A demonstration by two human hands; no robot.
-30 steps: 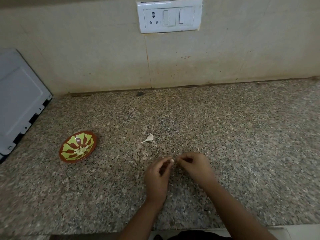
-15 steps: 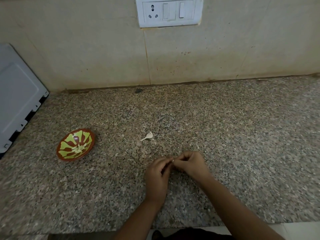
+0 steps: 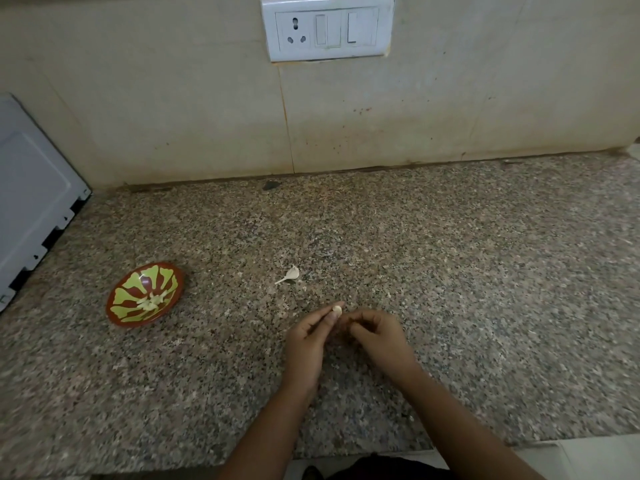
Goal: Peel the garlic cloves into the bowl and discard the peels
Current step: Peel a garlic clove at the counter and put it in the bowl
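Garlic clove [image 3: 336, 309], left hand [image 3: 308, 337] pinching (fingertips only)

At nine o'clock a white appliance panel [image 3: 31, 202] runs off the edge. The left hand [image 3: 308, 341] covers most of the garlic clove [image 3: 337, 309]; the right hand [image 3: 377, 337] curls over whatever it holds.

A speckled counter [image 3: 485, 271] meets a beige tiled wall [image 3: 173, 98]. A white switch plate [image 3: 327, 29] sits on the wall, and a white appliance [image 3: 31, 195] stands at the left.
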